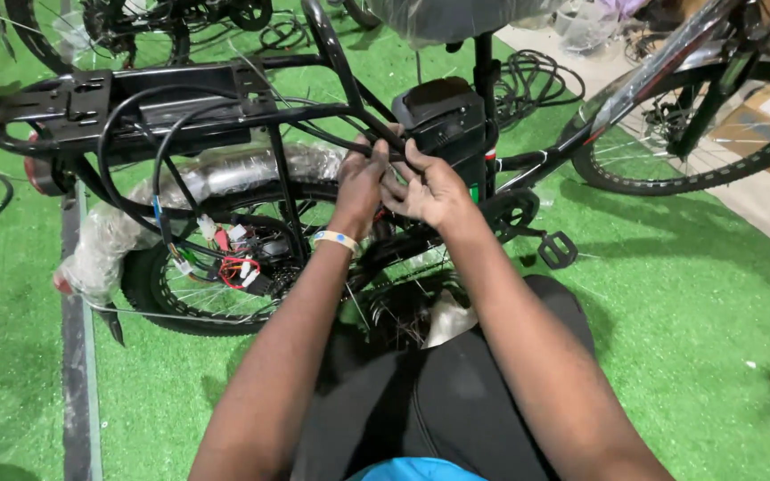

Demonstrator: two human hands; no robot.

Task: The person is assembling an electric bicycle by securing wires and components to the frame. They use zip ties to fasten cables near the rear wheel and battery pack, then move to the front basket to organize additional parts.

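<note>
A black bicycle (pixel 251 134) stands on green artificial turf (pixel 688 338), and everything else is placed from it. Its rear rack (pixel 91 102) runs along the top left, above the rear wheel (pixel 198 285), whose mudguard is wrapped in clear plastic (pixel 225 174). A black battery box (pixel 443 116) sits at the frame's middle, just right of the rack. Loose coloured wires (pixel 229 258) hang beside the wheel hub. Both hands meet beside the battery box: the left hand (pixel 360 183) and right hand (pixel 430 189) are closed, fingers pinching a black cable (pixel 349 142).
</note>
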